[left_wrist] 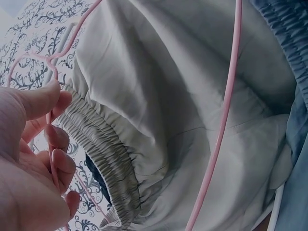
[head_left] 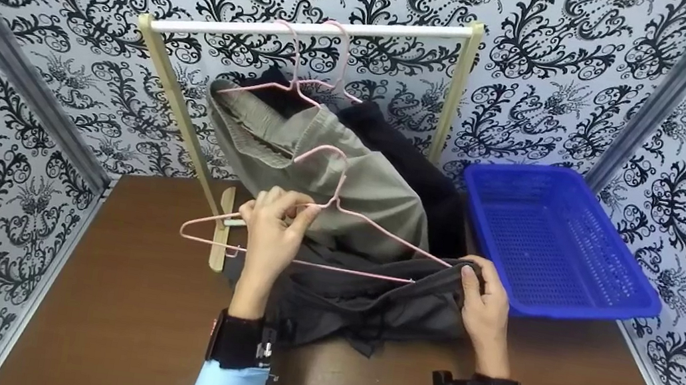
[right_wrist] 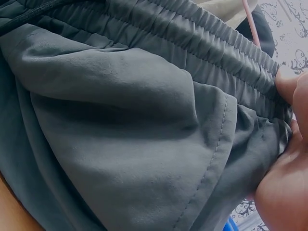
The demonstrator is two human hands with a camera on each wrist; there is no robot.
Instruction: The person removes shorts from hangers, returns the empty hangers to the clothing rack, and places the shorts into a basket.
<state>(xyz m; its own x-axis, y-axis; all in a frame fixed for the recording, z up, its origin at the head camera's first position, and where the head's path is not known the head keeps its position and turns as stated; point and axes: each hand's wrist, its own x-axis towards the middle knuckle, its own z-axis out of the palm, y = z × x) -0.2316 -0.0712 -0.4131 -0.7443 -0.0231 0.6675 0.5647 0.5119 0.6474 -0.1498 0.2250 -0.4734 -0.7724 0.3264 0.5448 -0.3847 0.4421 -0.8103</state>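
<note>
My left hand [head_left: 274, 230] grips a pink hanger [head_left: 388, 232] by its shoulder, just left of the hook. In the left wrist view, the fingers curl round the pink wire. The hanger's right end reaches inside the elastic waistband of dark grey pants [head_left: 360, 309]. At that corner my right hand [head_left: 486, 303] pinches the waistband, thumb on the near side. A drawstring and gathered waistband [right_wrist: 211, 38] show close up in the right wrist view. The left end of the hanger sticks out bare, and the pants' lower part drapes down toward the table.
Behind stands a rack with a white bar [head_left: 225, 26] and wooden posts. Beige pants [head_left: 377, 187] and a black garment [head_left: 433, 175] hang there on pink hangers. A blue plastic basket [head_left: 528, 306] sits at the right on the brown table [head_left: 117, 322]. Patterned walls surround the table.
</note>
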